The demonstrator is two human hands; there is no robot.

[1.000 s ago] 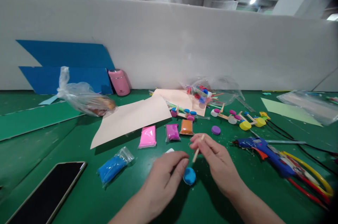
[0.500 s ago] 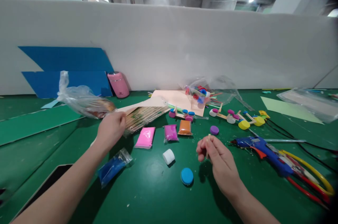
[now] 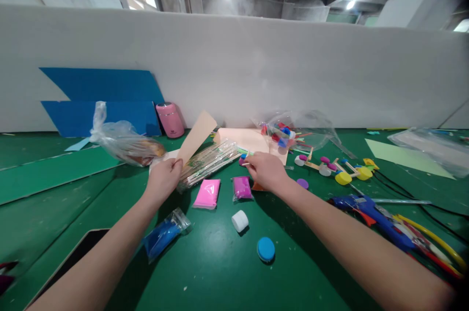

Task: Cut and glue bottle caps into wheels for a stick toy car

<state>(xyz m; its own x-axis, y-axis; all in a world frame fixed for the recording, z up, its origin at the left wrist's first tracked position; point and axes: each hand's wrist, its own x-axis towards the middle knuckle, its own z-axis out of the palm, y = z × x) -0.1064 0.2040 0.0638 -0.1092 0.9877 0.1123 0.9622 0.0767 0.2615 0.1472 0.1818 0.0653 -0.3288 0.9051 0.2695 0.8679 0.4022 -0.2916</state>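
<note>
My left hand [image 3: 164, 179] is closed on a strip of peach paper [image 3: 199, 136], which rises up and to the right from the fingers. Beside it, a clear bag of wooden sticks [image 3: 212, 162] lies on the table. My right hand [image 3: 264, 169] reaches over the middle, its fingers pinched on a small thin stick [image 3: 246, 163]. Partly hidden under that hand is an orange packet [image 3: 257, 187]. A magenta packet [image 3: 242, 188] and a pink packet [image 3: 207, 194] lie between the hands, with a white cap [image 3: 240, 221] and a blue cap [image 3: 266, 249] nearer me.
A blue glue gun [image 3: 377, 213] and yellow-handled tool [image 3: 432, 240] lie right. Small wheeled models [image 3: 337, 169] stand behind them. A pink bottle [image 3: 170, 120], a tied plastic bag [image 3: 126, 140] and a blue clay packet [image 3: 164, 235] are at the left.
My right hand has moved forward and left, toward the bag of sticks. The peach strip in my left hand has been lifted and tilted upward. The view has shifted slightly.
</note>
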